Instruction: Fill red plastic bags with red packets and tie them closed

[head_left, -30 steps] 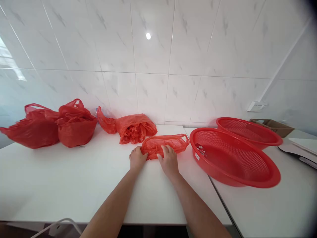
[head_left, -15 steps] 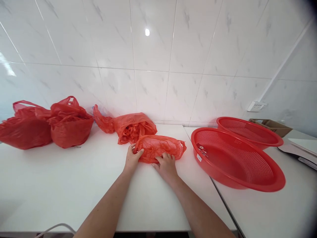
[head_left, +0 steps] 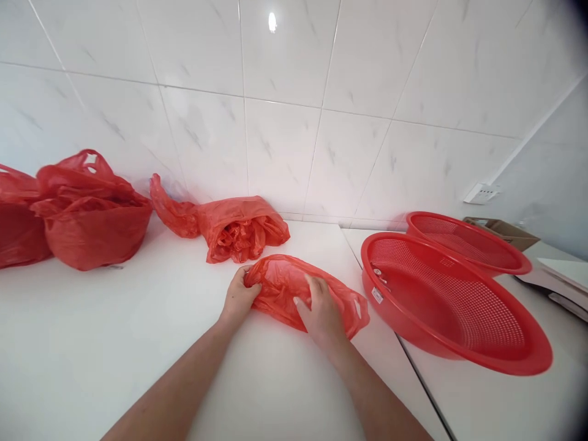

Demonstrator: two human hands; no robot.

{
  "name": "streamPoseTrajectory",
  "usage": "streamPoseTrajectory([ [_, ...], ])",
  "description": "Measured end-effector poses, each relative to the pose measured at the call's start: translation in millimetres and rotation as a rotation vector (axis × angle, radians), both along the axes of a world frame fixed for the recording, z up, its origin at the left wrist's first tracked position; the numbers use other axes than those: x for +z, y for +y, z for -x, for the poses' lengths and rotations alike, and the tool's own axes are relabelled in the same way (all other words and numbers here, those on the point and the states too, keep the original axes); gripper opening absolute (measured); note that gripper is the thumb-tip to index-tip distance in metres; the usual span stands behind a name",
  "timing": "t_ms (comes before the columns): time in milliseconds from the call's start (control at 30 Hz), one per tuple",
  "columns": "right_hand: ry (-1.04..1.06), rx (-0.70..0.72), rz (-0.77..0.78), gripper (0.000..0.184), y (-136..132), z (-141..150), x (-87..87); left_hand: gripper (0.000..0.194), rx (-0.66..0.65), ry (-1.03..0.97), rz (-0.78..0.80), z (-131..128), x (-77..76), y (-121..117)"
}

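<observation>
A thin red plastic bag lies lengthwise on the white table, with a handle loop at its right end. Its left end is pinched by my left hand, thumb over the film. My right hand rests over the bag's right half, fingers bent and apart from the thumb, with no film seen gripped between them. Just behind it lies a fuller red plastic bag, its mouth facing me and crumpled red film showing inside.
At the left stand two bulging red bags, the nearer one against its neighbour. On the right are a large red perforated basket and a second basket behind it. A cardboard box sits near the tiled wall.
The bag between my hands has spread wider and slants down to the right. My right hand has lifted its fingers and shifted right. The view has tilted down.
</observation>
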State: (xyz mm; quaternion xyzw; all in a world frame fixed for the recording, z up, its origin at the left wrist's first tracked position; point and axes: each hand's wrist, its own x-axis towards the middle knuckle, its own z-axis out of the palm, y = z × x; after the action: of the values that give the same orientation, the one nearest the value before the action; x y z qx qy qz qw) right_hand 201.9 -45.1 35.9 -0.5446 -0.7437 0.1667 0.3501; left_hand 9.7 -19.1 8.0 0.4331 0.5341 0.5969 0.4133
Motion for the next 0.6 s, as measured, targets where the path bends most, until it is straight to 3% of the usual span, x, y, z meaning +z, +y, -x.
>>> streamPoseTrajectory([
  [100, 0.095, 0.109, 0.028, 0.023, -19, -22, 30.0, 0.043, -0.017, -0.005, 0.051, 2, 4.3, -2],
  [133, 0.109, 0.127, -0.032, 0.02, -27, -32, 43.8, 0.044, -0.013, -0.011, 0.058, 2, 5.7, -3],
  [233, 0.064, -0.025, -0.265, 0.016, -32, -69, 89.6, 0.046, -0.009, -0.06, 0.053, 2, 8.9, -5],
  [300, -0.044, -0.211, -0.241, 0.017, -16, -96, 115.0, 0.046, -0.013, -0.103, 0.055, 2, 10.3, -7],
  [333, -0.09, -0.236, -0.158, 0.02, -3, -108, 123.6, 0.046, -0.016, -0.117, 0.062, 2, 10.8, -8],
  [400, -0.139, -0.184, 0.071, 0.027, 28, -131, 131.0, 0.046, -0.024, -0.13, 0.079, 3, 11.4, -10],
  [500, -0.243, -0.04, 0.427, 0.028, 66, -156, 120.3, 0.046, -0.031, -0.141, 0.095, 5, 12.0, -11],
  [567, -0.297, 0.019, 0.52, 0.042, 79, -164, 104.9, 0.047, -0.033, -0.166, 0.097, 6, 11.7, -11],
  [600, -0.307, 0.0, 0.487, 0.048, 81, -166, 96.7, 0.047, -0.036, -0.185, 0.097, 7, 11.2, -10],
])
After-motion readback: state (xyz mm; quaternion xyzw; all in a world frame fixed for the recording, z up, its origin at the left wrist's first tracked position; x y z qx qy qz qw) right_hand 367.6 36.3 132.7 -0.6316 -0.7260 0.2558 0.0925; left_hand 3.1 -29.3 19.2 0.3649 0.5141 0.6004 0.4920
